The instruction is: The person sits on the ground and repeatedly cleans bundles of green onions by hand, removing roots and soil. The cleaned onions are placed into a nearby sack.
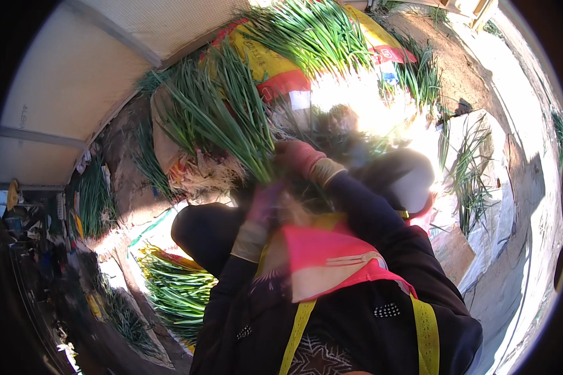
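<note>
My left hand (264,202), blurred and gloved, is closed around the lower stems of a bunch of green onions (244,136). Its long leaves fan toward the upper left, and blurred pale roots (294,210) show on the near side. My right hand (300,158), in a pinkish glove with a cream cuff, is bent against the right side of the bunch; its fingertips are hidden, so whether it grips a stalk is unclear. Just left of the hands lie more onions with a mass of dry, pale roots (206,176).
A large onion pile (319,37) lies on yellow-and-red printed sacks (262,56) ahead. Bunches (180,290) lie at lower left. Loose stalks (469,178) rest on a white sack (495,206) at right. A pale panelled wall (75,79) rises at left. My knees (206,234) flank the work.
</note>
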Motion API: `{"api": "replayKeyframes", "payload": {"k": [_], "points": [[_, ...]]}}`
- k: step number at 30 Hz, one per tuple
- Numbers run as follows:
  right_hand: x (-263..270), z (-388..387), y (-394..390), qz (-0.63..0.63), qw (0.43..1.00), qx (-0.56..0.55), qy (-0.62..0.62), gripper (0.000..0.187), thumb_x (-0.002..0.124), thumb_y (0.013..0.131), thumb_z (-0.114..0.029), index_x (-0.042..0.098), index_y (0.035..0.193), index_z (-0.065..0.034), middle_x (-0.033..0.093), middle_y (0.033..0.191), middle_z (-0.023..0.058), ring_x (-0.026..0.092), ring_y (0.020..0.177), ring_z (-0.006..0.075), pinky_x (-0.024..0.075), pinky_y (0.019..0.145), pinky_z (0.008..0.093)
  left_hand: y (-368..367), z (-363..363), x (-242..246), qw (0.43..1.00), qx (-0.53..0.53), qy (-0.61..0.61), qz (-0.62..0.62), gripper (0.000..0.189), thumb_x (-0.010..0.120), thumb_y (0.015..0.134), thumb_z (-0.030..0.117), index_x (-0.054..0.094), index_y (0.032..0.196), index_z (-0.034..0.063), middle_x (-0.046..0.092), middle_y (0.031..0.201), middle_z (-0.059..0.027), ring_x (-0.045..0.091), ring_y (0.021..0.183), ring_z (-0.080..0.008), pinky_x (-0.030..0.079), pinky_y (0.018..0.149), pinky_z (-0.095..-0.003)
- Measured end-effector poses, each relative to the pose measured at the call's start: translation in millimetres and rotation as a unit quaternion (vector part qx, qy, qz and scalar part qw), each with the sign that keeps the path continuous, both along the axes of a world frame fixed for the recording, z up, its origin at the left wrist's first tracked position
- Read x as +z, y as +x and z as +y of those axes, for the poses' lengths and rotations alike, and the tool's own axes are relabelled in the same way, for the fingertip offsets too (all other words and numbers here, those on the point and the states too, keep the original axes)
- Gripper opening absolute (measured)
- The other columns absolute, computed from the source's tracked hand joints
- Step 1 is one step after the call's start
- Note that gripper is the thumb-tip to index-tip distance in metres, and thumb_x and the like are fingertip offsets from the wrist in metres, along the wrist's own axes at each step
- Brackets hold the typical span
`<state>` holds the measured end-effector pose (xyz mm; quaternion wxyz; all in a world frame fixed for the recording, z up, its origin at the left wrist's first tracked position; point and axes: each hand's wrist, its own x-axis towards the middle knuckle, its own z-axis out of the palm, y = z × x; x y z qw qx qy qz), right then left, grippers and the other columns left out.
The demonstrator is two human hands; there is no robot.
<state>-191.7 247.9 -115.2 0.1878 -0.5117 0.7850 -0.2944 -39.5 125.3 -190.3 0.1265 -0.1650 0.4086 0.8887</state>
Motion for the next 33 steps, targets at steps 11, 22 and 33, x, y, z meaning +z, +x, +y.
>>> {"api": "replayKeyframes", "payload": {"k": [11,22,33], "points": [[2.6,-3.2,5.2,-0.064,0.994,-0.070,0.054,0.028,0.057,0.071,-0.024,0.059,0.092,-0.0058,0.060,0.086,0.0174,0.059,0.083,0.0344,0.0470,0.073,0.0403,11.6,0.9,25.4,0.995,-0.016,0.095,-0.001,0.040,0.057,0.083,0.013,0.048,0.121,0.0031,0.054,0.114,-0.0075,0.055,0.090,-0.0120,0.046,0.067,-0.0205],[24.8,53.2,-42.7,-0.678,0.610,-0.125,-0.389,0.023,0.042,0.087,-0.021,0.050,0.069,-0.0093,0.051,0.061,0.0038,0.052,0.046,0.0188,0.0493,0.060,0.0343,8.2,17.3,26.7,0.997,-0.011,-0.078,-0.008,0.035,0.046,0.090,0.020,0.046,0.119,0.0001,0.054,0.105,-0.0096,0.055,0.087,-0.0169,0.048,0.079,-0.0258],[46.1,53.6,-24.0,-0.569,0.803,-0.071,-0.163,0.046,0.062,0.076,-0.021,0.047,0.117,-0.0043,0.059,0.094,0.0079,0.056,0.088,0.0201,0.0478,0.076,0.0359,-49.5,16.1,115.5,0.984,-0.059,-0.103,0.135,0.023,0.057,0.085,0.017,0.057,0.099,-0.0011,0.060,0.075,-0.0080,0.059,0.063,-0.0165,0.049,0.056,-0.0282]]}}
